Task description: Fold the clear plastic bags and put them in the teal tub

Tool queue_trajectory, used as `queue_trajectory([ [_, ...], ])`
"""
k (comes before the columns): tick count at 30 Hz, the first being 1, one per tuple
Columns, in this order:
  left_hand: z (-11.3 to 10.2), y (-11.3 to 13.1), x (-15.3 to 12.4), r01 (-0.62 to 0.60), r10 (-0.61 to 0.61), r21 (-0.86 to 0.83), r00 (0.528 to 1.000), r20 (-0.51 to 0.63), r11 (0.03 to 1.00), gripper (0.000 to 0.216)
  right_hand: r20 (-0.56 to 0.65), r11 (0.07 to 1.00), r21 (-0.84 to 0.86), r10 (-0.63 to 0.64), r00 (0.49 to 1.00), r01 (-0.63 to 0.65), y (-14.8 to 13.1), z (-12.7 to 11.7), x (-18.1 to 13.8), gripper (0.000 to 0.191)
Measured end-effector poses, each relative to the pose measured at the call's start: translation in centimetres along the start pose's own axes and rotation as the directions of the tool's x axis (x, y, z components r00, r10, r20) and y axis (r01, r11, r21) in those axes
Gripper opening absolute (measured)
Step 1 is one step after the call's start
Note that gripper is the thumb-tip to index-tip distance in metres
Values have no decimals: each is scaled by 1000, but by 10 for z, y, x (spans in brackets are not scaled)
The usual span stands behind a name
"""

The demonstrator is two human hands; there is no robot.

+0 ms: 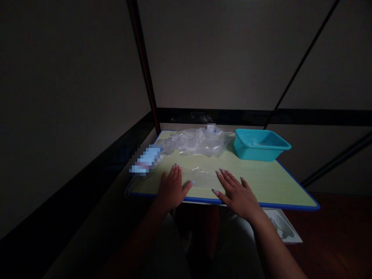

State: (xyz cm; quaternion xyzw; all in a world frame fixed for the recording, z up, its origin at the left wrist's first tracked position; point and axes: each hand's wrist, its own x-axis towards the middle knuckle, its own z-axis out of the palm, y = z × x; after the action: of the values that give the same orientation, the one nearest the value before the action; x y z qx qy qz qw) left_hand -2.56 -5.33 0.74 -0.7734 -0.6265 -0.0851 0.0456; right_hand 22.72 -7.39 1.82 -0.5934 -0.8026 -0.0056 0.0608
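My left hand [172, 188] lies palm down near the front edge of the table, thumb out to the side. On the other side, my right hand [236, 192] rests palm down with its fingers stretched out. Between the two lies a flat, clear plastic bag [200, 179], its outline faint against the tabletop. The fingertips of both hands are at or near its sides; whether they press on it I cannot tell. Behind it spreads a crumpled heap of clear plastic bags [197, 141].
The pale table [279, 186] has a blue rim. At its back right stands a turquoise plastic basin [258, 152] with something pale inside. A pixelated light-blue object [147, 161] sits at the left edge. Walls close in behind and left; a white picture-like board [283, 224] shows below right.
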Motion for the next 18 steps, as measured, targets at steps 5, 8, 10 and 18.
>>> queue_trajectory([
  [5,-5,13,2,45,-48,-35,995,-85,998,70,0,1000,7,0,1000,0,-1,0,1,66],
  [8,-12,37,4,-232,224,-145,972,-71,962,65,-8,1000,3,-3,1000,3,-1,0,1,66],
  [10,-15,51,5,-405,408,-226,912,-35,886,64,-9,1000,-4,-20,1000,20,1,0,0,64],
  [18,-12,41,19,-369,400,-260,913,77,892,59,15,995,-6,-102,995,103,35,-4,-23,59],
])
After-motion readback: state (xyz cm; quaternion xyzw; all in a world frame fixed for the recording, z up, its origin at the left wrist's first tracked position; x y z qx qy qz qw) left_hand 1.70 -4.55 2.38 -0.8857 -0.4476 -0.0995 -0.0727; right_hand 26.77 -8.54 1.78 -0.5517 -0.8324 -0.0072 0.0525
